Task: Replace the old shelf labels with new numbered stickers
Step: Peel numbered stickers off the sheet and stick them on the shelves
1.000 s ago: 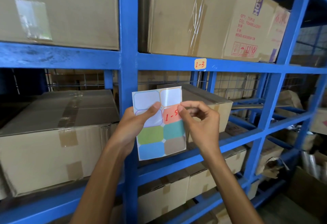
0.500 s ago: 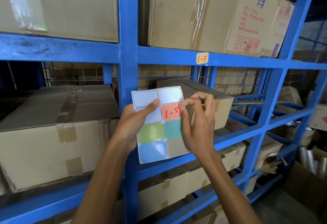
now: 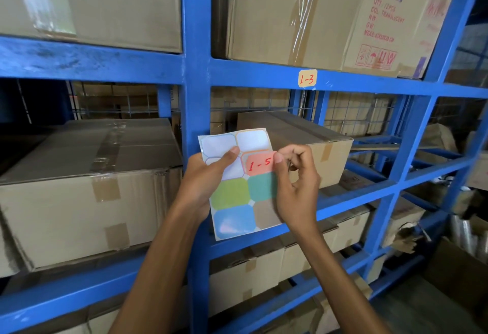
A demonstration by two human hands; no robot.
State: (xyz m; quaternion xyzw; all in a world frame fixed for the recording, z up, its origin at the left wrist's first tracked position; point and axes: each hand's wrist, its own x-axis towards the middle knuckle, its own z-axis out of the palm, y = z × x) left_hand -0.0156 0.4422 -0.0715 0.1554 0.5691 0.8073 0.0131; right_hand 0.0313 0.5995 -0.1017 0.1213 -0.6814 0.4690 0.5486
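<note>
Fingers (image 3: 279,158) of right hand (image 3: 297,188) pinched the red "1-5" sticker (image 3: 260,165), partly peeled from sticker sheet (image 3: 237,196). Left hand (image 3: 203,183) gripped the sheet, thumb on front. Sheet sat below the "1-3" label (image 3: 307,78) on the blue shelf beam (image 3: 264,78).

One view only — head-worn, wide-angle. Looks forward and slightly down, square onto a blue rack (image 3: 195,74) at arm's reach. Close enough that both hands fill the middle: left hand (image 3: 203,185) and right hand (image 3: 298,188) meeting on a sheet (image 3: 237,201) just in front of the upright. Tilted a little — beams slope down to the right, uprights lean outward at the edges. Takes in boxes (image 3: 87,196) on three shelf levels, floor at lower right.
</note>
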